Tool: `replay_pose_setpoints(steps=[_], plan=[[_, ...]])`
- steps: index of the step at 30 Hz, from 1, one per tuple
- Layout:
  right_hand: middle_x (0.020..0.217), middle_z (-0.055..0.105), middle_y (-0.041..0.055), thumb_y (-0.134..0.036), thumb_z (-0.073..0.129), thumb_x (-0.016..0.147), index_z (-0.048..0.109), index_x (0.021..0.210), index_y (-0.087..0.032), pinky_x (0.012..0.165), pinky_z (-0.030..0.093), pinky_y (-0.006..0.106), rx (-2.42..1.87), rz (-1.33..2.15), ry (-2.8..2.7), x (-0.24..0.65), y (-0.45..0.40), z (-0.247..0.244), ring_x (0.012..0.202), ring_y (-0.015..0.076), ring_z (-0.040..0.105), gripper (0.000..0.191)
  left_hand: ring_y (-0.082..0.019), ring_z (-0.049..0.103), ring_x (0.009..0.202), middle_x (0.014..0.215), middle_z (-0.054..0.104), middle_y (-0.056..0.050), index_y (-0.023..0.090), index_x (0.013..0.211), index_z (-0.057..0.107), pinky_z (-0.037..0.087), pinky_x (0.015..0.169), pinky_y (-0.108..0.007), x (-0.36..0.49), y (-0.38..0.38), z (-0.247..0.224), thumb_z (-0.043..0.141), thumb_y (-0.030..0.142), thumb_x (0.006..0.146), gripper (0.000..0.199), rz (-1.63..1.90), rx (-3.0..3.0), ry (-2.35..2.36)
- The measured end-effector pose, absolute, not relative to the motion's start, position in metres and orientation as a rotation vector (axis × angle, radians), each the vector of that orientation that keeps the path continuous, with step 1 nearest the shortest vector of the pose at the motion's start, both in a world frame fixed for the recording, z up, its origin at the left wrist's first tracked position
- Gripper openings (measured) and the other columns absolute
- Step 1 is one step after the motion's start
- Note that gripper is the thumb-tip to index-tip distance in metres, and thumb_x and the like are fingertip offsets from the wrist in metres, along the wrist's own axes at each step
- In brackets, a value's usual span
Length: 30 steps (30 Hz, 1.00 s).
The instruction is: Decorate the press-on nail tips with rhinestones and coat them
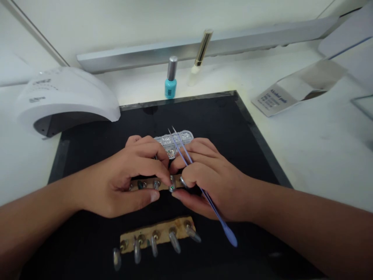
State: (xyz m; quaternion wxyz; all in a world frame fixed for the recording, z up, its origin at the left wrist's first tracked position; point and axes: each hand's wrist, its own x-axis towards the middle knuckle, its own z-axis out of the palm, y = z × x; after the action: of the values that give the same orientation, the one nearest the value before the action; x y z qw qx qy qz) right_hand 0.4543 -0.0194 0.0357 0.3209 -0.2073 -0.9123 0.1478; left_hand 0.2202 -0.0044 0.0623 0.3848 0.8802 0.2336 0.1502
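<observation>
A silvery false nail tip (172,188) with a small green gem stands between my hands, on a tan strip (149,182) with several other nail tips. My left hand (131,171) reaches over the strip, its index fingertip touching the gemmed nail and its thumb apart from that finger. In my right hand (212,175) lie purple tweezers (208,198), their metal points facing away from me. My right thumb tip is just below the same nail. Behind my fingers, a clear compartment case (186,135) of small gems is partly hidden.
Nearer me, a second tan strip (164,236) holds several clear nail tips on the black mat (221,120). A white nail lamp (72,91) stands at left. A turquoise polish bottle (170,87), a gold-capped bottle (201,54) and an alcohol pads box (291,93) stand beyond the mat.
</observation>
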Motion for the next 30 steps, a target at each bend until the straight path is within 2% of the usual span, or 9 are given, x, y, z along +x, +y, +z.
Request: replay_pose_setpoints(steps=[15, 22, 30], plan=[[0.086, 0.067, 0.0071, -0.017, 0.062, 0.085, 0.042, 0.079, -0.021, 0.082, 0.044, 0.040, -0.557, 0.381, -2.394, 0.4538, -0.0193, 0.0354, 0.083, 0.0198, 0.060, 0.021, -0.020, 0.051, 0.098, 0.103, 0.057, -0.003, 0.024, 0.096, 0.069, 0.031, 0.089, -0.040, 0.2235, -0.0065, 0.0650, 0.059, 0.018, 0.084, 0.017, 0.311, 2.301, 0.647], [0.083, 0.066, 0.0063, -0.017, 0.062, 0.085, 0.046, 0.079, -0.020, 0.081, 0.044, 0.038, -0.566, 0.398, -2.396, 0.4546, -0.0186, 0.0361, 0.080, 0.0192, 0.056, 0.017, -0.021, 0.049, 0.103, 0.105, 0.057, -0.004, 0.023, 0.100, 0.064, 0.035, 0.090, -0.037, 0.2185, -0.0055, 0.0622, 0.058, 0.019, 0.087, 0.015, 0.431, 2.248, 0.638], [0.085, 0.067, 0.0075, -0.018, 0.062, 0.085, 0.044, 0.081, -0.021, 0.080, 0.043, 0.038, -0.572, 0.384, -2.391, 0.4545, -0.0189, 0.0365, 0.082, 0.0203, 0.056, 0.018, -0.023, 0.051, 0.103, 0.107, 0.055, -0.005, 0.024, 0.099, 0.068, 0.034, 0.093, -0.043, 0.2201, -0.0078, 0.0649, 0.059, 0.018, 0.084, 0.019, 0.382, 2.323, 0.593]])
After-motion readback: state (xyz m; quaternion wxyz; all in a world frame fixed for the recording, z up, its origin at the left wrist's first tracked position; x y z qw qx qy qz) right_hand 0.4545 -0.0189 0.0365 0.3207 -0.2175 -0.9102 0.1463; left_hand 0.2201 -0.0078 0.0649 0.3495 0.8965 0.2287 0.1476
